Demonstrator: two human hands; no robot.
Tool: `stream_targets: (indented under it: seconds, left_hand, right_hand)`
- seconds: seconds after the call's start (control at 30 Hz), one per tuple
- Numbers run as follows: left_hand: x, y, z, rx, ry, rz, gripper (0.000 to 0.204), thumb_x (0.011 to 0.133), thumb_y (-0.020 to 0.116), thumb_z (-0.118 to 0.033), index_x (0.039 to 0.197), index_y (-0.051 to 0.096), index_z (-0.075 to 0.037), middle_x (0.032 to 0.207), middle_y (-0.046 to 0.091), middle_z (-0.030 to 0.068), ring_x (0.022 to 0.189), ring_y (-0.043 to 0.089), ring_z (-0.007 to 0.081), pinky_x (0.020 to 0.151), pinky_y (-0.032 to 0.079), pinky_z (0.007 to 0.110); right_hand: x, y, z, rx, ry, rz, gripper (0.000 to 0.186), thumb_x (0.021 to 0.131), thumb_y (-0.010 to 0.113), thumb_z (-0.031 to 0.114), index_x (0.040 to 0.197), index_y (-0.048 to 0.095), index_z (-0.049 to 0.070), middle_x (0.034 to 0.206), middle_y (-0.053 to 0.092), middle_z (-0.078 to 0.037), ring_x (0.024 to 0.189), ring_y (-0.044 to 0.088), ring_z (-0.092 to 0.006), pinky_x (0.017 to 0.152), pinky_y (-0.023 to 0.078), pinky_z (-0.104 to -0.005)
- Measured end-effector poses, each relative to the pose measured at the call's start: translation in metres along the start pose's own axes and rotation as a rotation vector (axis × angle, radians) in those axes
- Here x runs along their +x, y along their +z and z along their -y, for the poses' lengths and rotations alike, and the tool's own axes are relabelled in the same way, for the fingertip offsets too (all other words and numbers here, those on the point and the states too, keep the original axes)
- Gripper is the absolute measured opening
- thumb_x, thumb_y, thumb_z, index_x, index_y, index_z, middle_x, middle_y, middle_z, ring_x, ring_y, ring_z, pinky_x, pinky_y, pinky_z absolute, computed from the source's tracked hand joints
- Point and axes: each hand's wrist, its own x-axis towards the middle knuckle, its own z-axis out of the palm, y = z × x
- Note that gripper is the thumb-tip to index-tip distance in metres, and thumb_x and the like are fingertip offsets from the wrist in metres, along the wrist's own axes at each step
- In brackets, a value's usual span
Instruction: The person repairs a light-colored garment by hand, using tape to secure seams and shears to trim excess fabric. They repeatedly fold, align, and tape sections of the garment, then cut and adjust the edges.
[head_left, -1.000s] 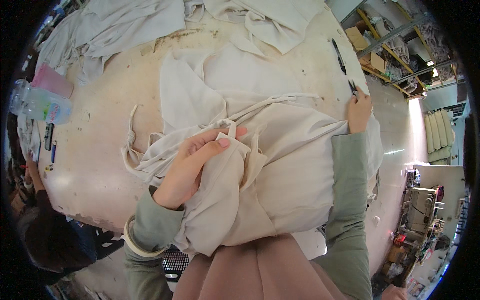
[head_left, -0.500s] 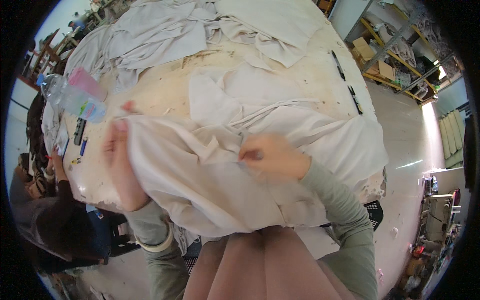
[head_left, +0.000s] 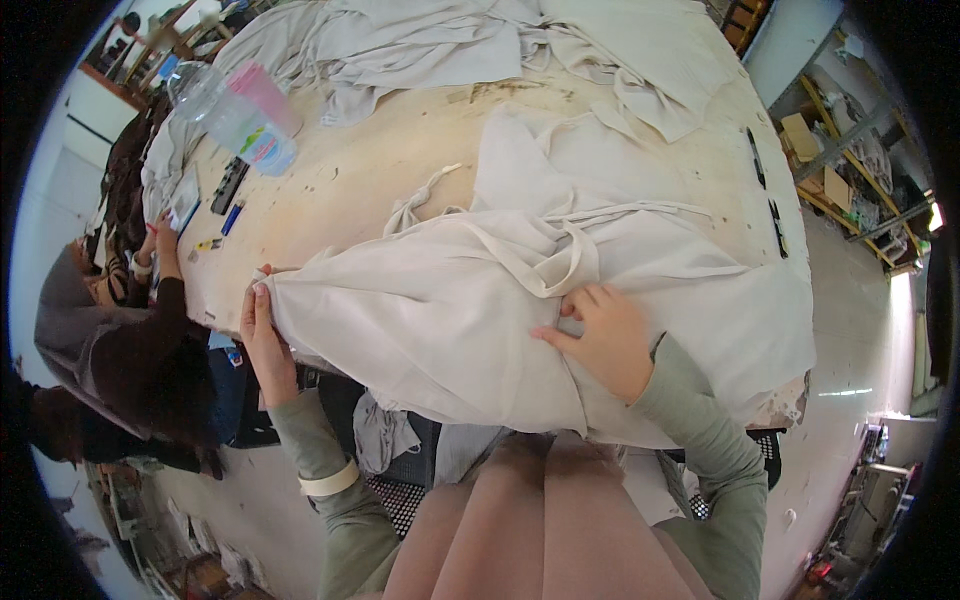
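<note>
A cream garment (head_left: 430, 340) with loose narrow ties (head_left: 545, 280) is spread along the table's near edge, partly hanging over it. My left hand (head_left: 262, 335) pinches its left end between thumb and fingers and keeps that corner stretched out. On the garment's right part rests my right hand (head_left: 612, 335), thumb apart from the bent fingers, just below a looped tie. Nothing shows between these fingers, though the fingertips lie against the cloth.
More cream cloth (head_left: 420, 50) is heaped at the far side. A clear bottle (head_left: 235, 125), a pink container (head_left: 265, 97), a blue pen (head_left: 232, 218) and a black object (head_left: 230, 186) lie at the left. Two black pens (head_left: 777, 228) lie right. Another person (head_left: 130, 350) sits left.
My left hand has drawn the garment's corner outward, and the cloth lies flatter. My right hand has opened and come to rest on the cloth. The view has shifted, moving the scene rightward.
</note>
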Motion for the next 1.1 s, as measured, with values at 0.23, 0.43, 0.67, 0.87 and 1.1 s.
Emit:
stream_targets:
  seconds: [0.23,0.43,0.67,0.87,1.1]
  left_hand:
    - [-0.002,0.0,-0.013,0.56,-0.019,-0.16,0.03,0.095,0.052,-0.018,0.115,0.057,0.005,0.113,0.059,0.0133,0.101,0.055,0.0155,0.089,0.042,0.028]
    - [-0.024,0.109,-0.061,0.562,0.306,0.292,0.029,0.092,0.049,-0.016,0.113,0.054,0.003,0.116,0.057,0.0117,0.111,0.051,0.0234,0.097,0.037,0.033]
    - [-0.003,0.232,-0.096,0.06,0.083,1.726,0.023,0.092,0.053,-0.018,0.104,0.061,0.001,0.102,0.06,0.0088,0.098,0.052,0.0185,0.09,0.037,0.032]
    - [0.016,0.241,-0.103,-0.047,0.22,1.56,0.012,0.083,0.063,-0.01,0.086,0.063,0.002,0.095,0.06,0.0091,0.087,0.053,0.0155,0.078,0.04,0.03]
    - [0.048,0.22,-0.103,-0.063,0.262,0.993,0.011,0.085,0.06,-0.008,0.09,0.066,0.001,0.086,0.063,0.001,0.083,0.054,0.0073,0.077,0.04,0.021]
  right_hand:
    - [0.002,-0.022,0.004,1.506,0.464,0.212,0.021,0.086,0.065,0.022,0.097,0.057,0.005,0.096,0.06,0.001,0.083,0.054,-0.005,0.071,0.044,-0.0216]
    - [0.009,-0.044,0.028,1.083,0.21,0.063,0.026,0.085,0.064,0.005,0.111,0.058,0.002,0.092,0.058,-0.001,0.08,0.053,-0.0055,0.071,0.043,-0.0192]
    - [0.003,-0.081,0.052,0.777,0.068,-0.172,0.024,0.081,0.067,-0.001,0.104,0.062,0.002,0.085,0.053,0.001,0.071,0.046,-0.0024,0.06,0.038,-0.0174]
    - [0.001,-0.101,0.052,1.115,0.271,-0.156,0.016,0.085,0.067,0.008,0.099,0.065,0.002,0.083,0.063,0.001,0.072,0.054,-0.0035,0.065,0.044,-0.0195]
    - [-0.009,-0.1,0.037,1.024,0.321,-0.139,0.017,0.088,0.065,0.012,0.099,0.064,0.0,0.085,0.063,0.0,0.078,0.055,-0.0044,0.069,0.044,-0.0194]
